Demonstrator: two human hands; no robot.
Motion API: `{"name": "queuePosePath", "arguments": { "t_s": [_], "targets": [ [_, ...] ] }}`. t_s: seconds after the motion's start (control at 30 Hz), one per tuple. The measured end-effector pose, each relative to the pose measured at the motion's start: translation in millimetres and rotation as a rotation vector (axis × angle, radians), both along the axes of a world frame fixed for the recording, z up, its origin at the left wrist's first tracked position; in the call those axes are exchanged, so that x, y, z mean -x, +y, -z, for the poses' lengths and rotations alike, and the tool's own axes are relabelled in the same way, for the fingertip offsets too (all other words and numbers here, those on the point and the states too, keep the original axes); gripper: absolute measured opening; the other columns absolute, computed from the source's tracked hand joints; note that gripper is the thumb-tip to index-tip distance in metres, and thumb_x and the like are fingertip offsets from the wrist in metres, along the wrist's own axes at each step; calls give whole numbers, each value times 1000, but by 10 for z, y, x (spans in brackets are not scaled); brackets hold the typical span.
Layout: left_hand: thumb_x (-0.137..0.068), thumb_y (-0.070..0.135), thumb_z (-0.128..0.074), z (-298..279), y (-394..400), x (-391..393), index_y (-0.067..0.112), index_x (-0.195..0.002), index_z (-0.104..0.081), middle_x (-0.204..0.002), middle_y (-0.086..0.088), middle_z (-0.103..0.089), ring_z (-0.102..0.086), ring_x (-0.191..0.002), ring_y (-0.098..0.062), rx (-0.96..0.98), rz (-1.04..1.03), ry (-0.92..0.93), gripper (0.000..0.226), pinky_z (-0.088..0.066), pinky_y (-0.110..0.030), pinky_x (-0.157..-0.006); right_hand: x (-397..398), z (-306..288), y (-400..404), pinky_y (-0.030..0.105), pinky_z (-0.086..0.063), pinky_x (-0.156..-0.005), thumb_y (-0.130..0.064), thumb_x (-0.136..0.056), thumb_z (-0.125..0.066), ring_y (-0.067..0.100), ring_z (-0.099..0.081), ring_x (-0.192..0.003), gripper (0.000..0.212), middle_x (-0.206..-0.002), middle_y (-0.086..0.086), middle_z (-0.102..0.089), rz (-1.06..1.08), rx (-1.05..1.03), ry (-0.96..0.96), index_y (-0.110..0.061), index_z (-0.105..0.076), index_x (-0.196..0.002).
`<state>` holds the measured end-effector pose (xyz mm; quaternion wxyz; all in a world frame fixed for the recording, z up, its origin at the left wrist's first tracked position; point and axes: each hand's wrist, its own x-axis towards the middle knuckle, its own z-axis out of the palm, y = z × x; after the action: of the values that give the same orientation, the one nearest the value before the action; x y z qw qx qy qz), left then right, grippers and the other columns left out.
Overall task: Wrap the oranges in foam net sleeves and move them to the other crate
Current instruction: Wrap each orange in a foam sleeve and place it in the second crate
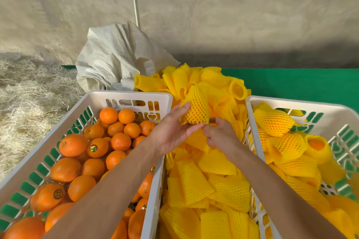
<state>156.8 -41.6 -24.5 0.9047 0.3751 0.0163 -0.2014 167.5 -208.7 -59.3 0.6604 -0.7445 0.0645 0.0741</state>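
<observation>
Between the two crates, a sleeved orange is cradled in the left hand while the net's lower edge is pinched by the right hand, apparently to pull it snug.

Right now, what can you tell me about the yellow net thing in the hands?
The sleeve is a bright yellow foam net with diamond-shaped holes, stretched round something orange, likely an orange, that shows through the mesh. It is held up above the loose pile of sleeves, between the two crates. The left hand cups it from the left side, fingers up along it. The right hand pinches its bottom edge.
</observation>
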Motion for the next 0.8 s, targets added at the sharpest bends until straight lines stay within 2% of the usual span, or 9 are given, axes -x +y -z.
{"name": "queuePosePath", "arguments": {
  "t_s": [0.13, 0.23, 0.33, 0.43, 0.57, 0.6, 0.67, 0.73, 0.8],
  "targets": [
    [-95, 22, -64, -38, -37, 20, 22, -152, -47, -148, -13, -57, -60, -132, -35, -24, -61, -40, 60, -58, -43, -98, 83, -65, -79, 36, -53, -76, -20, -97, -62, 15, -63, -90, 38, -113, -4, -61, 129, 408, -383, -21, -51, -134],
    [-106, 34, -53, -24, -62, 27, 17, -149, -50, -149, -16, -56, -58, -134, -34, -90, -55, -21, 47, -58, -36, -98, 125, -168, -103, 25, -54, -87, -23, -97, -64, 4, -56, -117, 47, -137, -11, -51, 22, 413, -663, -27, -49, -141],
    [-105, 48, -50, -14, -58, 24, 12, -143, -57, -145, -21, -59, -54, -138, -34, -149, 14, 15, 53, -54, -35, -104, 146, -181, -58, 29, -51, -100, -27, -100, -63, 4, -49, -132, 43, -143, -12, -51, -83, 433, -770, -24, -55, -142],
    [-101, 32, -64, -15, -20, 18, 7, -131, -64, -131, -23, -68, -62, -129, -34, -97, 83, 4, 39, -54, -37, -105, 145, -166, -81, 29, -48, -105, -39, -98, -65, 5, -48, -134, 51, -146, -13, -50, -103, 419, -711, -25, -53, -146],
    [-99, 9, -65, 16, -47, 55, 4, -114, -73, -131, -22, -68, -67, -123, -30, -201, 179, -93, 18, -55, -36, -104, 103, -191, -133, 24, -52, -96, -40, -100, -60, 7, -57, -120, 43, -134, -7, -60, 25, 374, -670, -23, -61, -140],
    [-98, 14, -68, 18, -86, 70, 4, -118, -71, -125, -21, -71, -73, -112, -28, -283, 162, -98, 23, -60, -33, -94, 98, -199, -145, 17, -50, -92, -40, -101, -59, 7, -59, -116, 41, -129, -5, -61, 63, 377, -670, -22, -64, -137],
    [-90, 34, -78, 40, -172, 86, 2, -137, -57, -93, -11, -75, -71, -73, -20, -532, 63, -77, 60, -57, -28, -67, 95, -215, -178, 11, -47, -85, -38, -103, -57, 10, -60, -109, 35, -120, -2, -64, 126, 413, -689, -19, -69, -130],
    [-83, 51, -82, 66, -218, 93, -5, -147, -43, -72, -9, -60, -50, -57, -15, -805, -28, -86, 93, -43, -28, -56, 101, -224, -218, 27, -51, -85, -33, -105, -54, 15, -61, -100, 30, -108, 3, -66, 201, 449, -714, -15, -73, -118],
    [-74, 64, -80, 48, -240, 110, 0, -137, -53, -96, -22, -63, -54, -69, -15, -909, -37, -116, 93, -50, -31, -61, 106, -237, -241, 40, -51, -81, -29, -106, -53, 20, -60, -92, 29, -100, 6, -64, 257, 472, -730, -8, -73, -109]
  ]
}}
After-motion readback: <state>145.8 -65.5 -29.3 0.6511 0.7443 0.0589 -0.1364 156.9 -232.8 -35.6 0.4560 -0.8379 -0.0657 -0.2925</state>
